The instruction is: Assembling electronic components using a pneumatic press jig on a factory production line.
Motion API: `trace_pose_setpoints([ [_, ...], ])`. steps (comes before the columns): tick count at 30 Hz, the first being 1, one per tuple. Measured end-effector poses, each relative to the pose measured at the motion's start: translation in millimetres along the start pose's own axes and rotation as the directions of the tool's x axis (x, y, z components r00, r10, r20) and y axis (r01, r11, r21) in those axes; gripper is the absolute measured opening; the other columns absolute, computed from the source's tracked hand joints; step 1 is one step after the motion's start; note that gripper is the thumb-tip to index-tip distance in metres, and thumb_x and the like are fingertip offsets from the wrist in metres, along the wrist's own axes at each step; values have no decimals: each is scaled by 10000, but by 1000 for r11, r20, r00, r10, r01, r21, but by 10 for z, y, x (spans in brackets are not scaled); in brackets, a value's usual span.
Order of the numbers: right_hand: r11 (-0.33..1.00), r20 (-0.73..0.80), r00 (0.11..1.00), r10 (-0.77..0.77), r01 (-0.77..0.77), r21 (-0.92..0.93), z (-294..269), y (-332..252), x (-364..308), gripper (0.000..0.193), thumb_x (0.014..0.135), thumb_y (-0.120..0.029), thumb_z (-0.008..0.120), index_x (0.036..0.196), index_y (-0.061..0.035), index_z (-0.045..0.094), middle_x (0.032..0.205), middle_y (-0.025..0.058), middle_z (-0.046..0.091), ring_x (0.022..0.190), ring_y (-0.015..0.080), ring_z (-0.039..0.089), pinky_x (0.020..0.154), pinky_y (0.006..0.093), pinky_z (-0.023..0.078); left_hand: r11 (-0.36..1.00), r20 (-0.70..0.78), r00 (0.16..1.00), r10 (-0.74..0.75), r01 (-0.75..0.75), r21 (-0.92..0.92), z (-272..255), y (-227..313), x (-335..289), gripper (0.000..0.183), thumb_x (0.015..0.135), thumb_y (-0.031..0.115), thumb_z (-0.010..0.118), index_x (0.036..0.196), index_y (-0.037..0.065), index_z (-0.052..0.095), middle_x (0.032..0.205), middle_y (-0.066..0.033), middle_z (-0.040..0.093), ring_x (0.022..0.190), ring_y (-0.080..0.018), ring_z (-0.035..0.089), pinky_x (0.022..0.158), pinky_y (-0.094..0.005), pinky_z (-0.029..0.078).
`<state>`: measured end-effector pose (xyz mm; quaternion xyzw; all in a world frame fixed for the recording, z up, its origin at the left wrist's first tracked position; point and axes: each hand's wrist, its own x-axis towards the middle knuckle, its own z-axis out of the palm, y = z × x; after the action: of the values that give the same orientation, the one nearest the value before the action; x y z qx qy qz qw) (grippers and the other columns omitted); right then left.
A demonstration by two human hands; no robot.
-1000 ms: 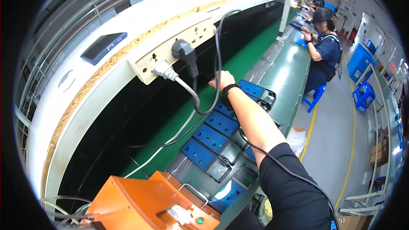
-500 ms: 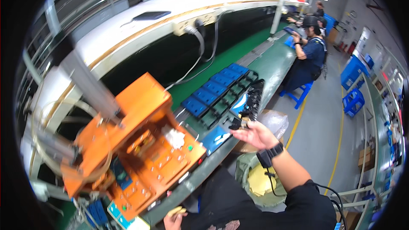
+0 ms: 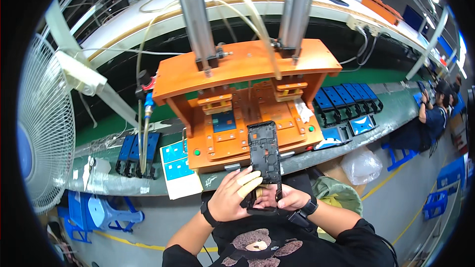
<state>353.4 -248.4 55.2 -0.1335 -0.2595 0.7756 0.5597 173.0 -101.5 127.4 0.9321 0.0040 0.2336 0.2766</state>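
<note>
A long black plastic housing, with moulded ribs and an open frame at its near end, is held up in front of my body. My left hand, with yellow finger cots on some fingers, grips its near left side. The near right edge is pinched by my right hand, which wears a black wrist strap. Just beyond the housing stands an orange two-station press. A dark blue panel lies in its left station, while the right station's bed shows bare orange plates.
Blue-topped black housings stand in a row right of the press, with more at its left. Light-blue sheets lie by the press's left corner. A fan is far left; a co-worker sits far right.
The view has swung left, bringing the press to the middle. My right hand has come back from the right side of the bench, and both hands now hold the black housing.
</note>
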Motion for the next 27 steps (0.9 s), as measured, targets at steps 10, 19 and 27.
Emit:
trace_pose_setpoints([
  [10,966,-283,945,-162,92,-243,-28,-74,373,482,1034,-256,442,1460,-42,366,1263,136,599,1122,221,601,939,337,474,987,-110,985,-132,141,71,-575,-739,262,771,673,197,818,1360,55,498,1301,-180,578,1183,-371,542,1003,-434,428],
  [19,856,-343,914,-218,10,-518,-54,29,-48,354,971,-45,562,1322,-6,532,1168,88,652,1071,137,605,977,302,463,953,105,971,-214,183,242,-896,-1085,508,694,649,184,791,1295,82,561,1250,-144,601,1175,-331,556,991,-420,425],
  [27,819,-472,839,-271,-57,-572,-191,88,-49,272,963,-38,594,1232,0,588,1136,63,664,1032,115,625,937,277,489,961,155,953,-260,241,135,-900,-1054,493,760,691,302,825,1342,62,518,1286,-180,557,1241,-343,507,1042,-418,399],
])
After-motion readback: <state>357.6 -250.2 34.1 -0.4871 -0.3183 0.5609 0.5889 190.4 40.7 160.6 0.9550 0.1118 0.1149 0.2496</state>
